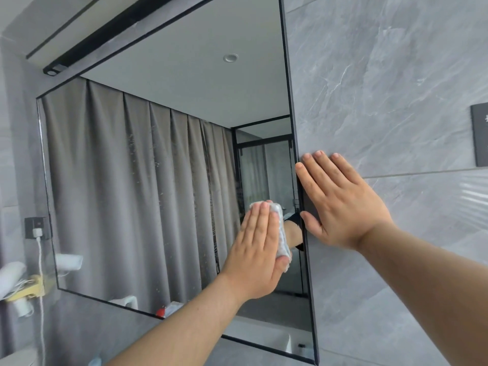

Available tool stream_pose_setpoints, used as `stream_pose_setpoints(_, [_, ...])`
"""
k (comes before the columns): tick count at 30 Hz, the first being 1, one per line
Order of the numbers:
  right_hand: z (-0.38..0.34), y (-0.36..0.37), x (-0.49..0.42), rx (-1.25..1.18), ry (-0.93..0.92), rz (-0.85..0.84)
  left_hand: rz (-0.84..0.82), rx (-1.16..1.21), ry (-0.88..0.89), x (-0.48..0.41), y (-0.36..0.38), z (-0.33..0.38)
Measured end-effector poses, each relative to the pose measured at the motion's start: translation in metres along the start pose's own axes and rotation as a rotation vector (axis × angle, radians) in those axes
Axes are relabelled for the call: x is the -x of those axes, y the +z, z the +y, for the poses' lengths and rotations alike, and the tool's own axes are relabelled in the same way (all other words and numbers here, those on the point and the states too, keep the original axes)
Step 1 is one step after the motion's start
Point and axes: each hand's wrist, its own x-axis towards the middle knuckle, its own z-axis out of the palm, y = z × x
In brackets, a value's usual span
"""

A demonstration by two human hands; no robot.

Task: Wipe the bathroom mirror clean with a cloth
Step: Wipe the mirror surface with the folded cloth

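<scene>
Mirror (132,180) fills the middle of your view, black-framed, fixed to the grey tiled wall (383,75) and seen at a tilt. Your left hand (257,249) comes up from below, forearm slanting to the right, palm turned to the glass in the mirror's lower right part. Your right hand (343,202) comes in from the right on an outstretched arm, palm flat on the wall just beside the mirror's right edge.

At far left a wall socket (37,227) sits beside the frame, with a white cable (41,273) hanging from it. A black bar (118,30) runs above the mirror. Faint specks and streaks show on the glass near its middle. A dark plate (479,136) hangs on the wall at far right.

Your left fingers (260,220) lie straight and together, pressing the white cloth (282,233) against the glass; it shows past the fingertips and along the thumb side. Your right fingers (322,167) are straight, slightly spread, holding nothing, with forefinger and thumb touching the frame.
</scene>
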Motion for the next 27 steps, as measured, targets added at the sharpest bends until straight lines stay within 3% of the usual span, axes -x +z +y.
stream_pose_setpoints(3, [0.000,0.001,0.000,0.000,0.003,-0.002,-0.017,0.007,-0.097,-0.019,-0.015,-0.026])
stream_pose_setpoints(7, [0.000,0.001,0.000,0.011,0.005,-0.010,0.093,0.190,-0.580,-0.079,-0.041,-0.072])
stream_pose_setpoints(9, [0.000,0.001,-0.001,0.014,0.005,-0.010,0.143,0.246,-0.723,-0.097,-0.049,-0.086])
stream_pose_setpoints(18, [0.000,0.001,0.000,0.021,0.011,0.025,0.107,0.426,-0.995,-0.064,-0.039,-0.070])
stream_pose_setpoints(27, [0.000,0.000,0.000,0.027,0.003,0.004,-0.089,0.554,-1.279,0.081,0.028,-0.010])
